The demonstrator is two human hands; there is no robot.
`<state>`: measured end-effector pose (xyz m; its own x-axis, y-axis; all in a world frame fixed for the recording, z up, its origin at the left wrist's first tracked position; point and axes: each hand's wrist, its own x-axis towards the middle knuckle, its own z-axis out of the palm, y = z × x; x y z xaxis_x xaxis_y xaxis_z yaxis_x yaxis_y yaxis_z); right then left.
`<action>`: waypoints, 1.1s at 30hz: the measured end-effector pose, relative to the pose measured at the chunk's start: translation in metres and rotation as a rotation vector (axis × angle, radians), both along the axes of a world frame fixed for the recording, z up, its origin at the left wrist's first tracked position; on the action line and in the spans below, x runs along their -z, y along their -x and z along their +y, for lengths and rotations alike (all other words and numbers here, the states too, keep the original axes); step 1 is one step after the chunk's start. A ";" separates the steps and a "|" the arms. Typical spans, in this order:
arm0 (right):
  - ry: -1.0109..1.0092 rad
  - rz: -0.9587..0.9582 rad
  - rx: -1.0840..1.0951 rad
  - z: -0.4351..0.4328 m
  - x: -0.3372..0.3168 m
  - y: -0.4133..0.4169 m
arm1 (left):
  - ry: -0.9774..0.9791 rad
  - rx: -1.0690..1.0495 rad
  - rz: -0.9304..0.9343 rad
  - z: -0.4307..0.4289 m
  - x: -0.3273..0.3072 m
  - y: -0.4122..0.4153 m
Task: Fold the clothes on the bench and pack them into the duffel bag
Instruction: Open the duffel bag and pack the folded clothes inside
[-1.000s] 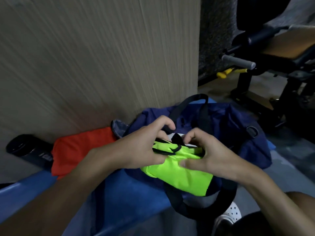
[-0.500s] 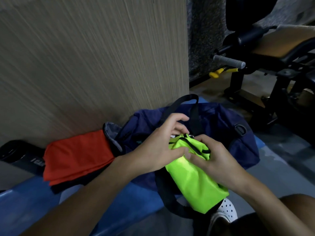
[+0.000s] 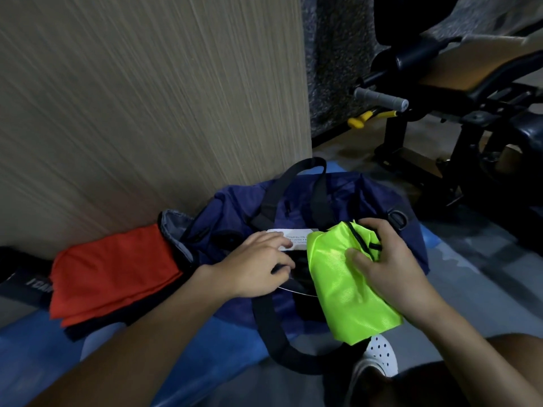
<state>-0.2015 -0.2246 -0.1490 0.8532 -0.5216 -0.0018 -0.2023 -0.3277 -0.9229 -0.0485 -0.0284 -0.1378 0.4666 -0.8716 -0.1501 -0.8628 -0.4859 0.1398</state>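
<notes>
Blue desk (image 3: pixel 232 339): all items were carried on it. Neon-green bundle (image 3: pixel 346 289): was gripped by the right hand (image 3: pixel 393 271) and held over the navy duffel bag (image 3: pixel 338 201). Left hand (image 3: pixel 258 265): was laid on the bag's white label (image 3: pixel 293 232), fingers bent; its grip could not be told. Orange folded garment (image 3: pixel 111 271): was stacked just beside the bag, at its left.
</notes>
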 end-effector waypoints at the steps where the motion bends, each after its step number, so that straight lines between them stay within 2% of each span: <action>1: -0.004 0.008 0.005 0.000 0.000 0.000 | -0.046 0.003 -0.014 -0.001 0.000 0.001; 4: -0.013 0.019 0.011 0.000 0.000 0.000 | -0.156 0.026 -0.054 -0.004 -0.002 0.001; 8: -0.021 0.019 0.010 -0.001 -0.001 0.001 | -0.166 0.047 -0.033 -0.002 -0.006 0.001; 15: -0.044 0.025 0.014 0.000 -0.002 0.001 | -0.285 0.046 -0.124 0.002 -0.005 -0.003; 19: -0.046 -0.009 0.017 0.001 -0.005 0.003 | -0.137 -0.026 -0.083 -0.001 -0.019 -0.008; 23: -0.080 -0.106 -0.017 0.005 -0.011 -0.001 | 0.069 -0.149 0.043 -0.011 -0.046 -0.020; 28: -0.344 -0.062 -0.027 0.010 -0.016 -0.027 | 0.168 -0.164 0.067 -0.024 -0.081 -0.028; 33: -0.445 -0.015 0.102 0.017 0.000 -0.077 | 0.224 -0.130 0.078 -0.036 -0.102 -0.036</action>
<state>-0.1246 -0.2075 -0.1486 0.7991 -0.5541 -0.2332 -0.1988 0.1225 -0.9724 -0.0129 -0.0645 -0.0362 0.5713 -0.8207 -0.0005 -0.7775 -0.5414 0.3201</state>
